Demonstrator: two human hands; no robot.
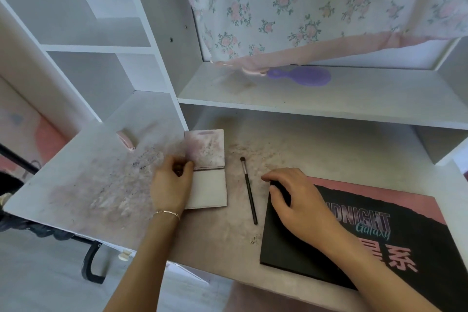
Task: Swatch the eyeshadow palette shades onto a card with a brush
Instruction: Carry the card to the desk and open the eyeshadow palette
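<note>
Closed black eyeshadow palette [329,248], near right on the surface: lid carries large block lettering, partly covered by the right hand [301,200], legible as "…DNIGHT". Beneath it, teal script "Galaxy". Nearer still, big pink Chinese characters; only "系" reads clearly, the one to its left cut off by the forearm. No other text legible.

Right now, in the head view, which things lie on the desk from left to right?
Small pink case → left hand → folded card → black makeup brush → right hand → closed black palette.
</note>
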